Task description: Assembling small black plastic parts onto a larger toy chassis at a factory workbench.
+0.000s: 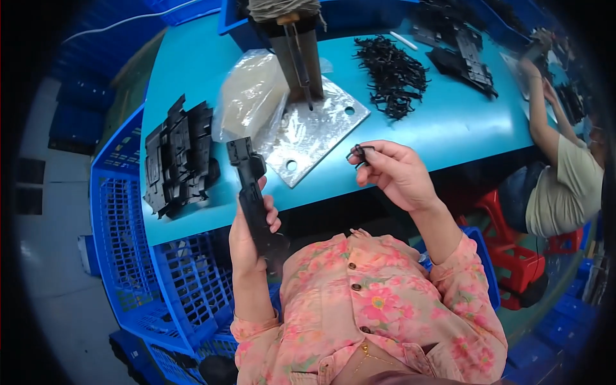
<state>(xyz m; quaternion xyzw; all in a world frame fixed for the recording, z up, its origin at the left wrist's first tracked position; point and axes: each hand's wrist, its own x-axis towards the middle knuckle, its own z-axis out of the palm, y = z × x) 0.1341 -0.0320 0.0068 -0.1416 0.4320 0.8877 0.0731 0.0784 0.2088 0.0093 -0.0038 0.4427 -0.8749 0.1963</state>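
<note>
My left hand (247, 234) is wrapped round a long black plastic part (253, 199), held upright with its blocky end pointing away from me. Between the thumb and fingers of my right hand (401, 173) is a small black plastic clip (361, 154) with thin curved arms. The two pieces are apart, both above the table's near edge. Beyond them stands a metal post with a thin rod (300, 61) on a silver base plate (327, 138) with round holes. A heap of small black clips (391, 77) lies at the far right of the plate.
Stacked black plastic parts (179, 157) lie on the left of the turquoise table (507, 128). A clear plastic bag (250, 96) rests beside the post. More black parts (462, 58) and a white stick (403, 41) lie at the back. Blue crates (199, 269) stand left; another person (564, 179) works at right.
</note>
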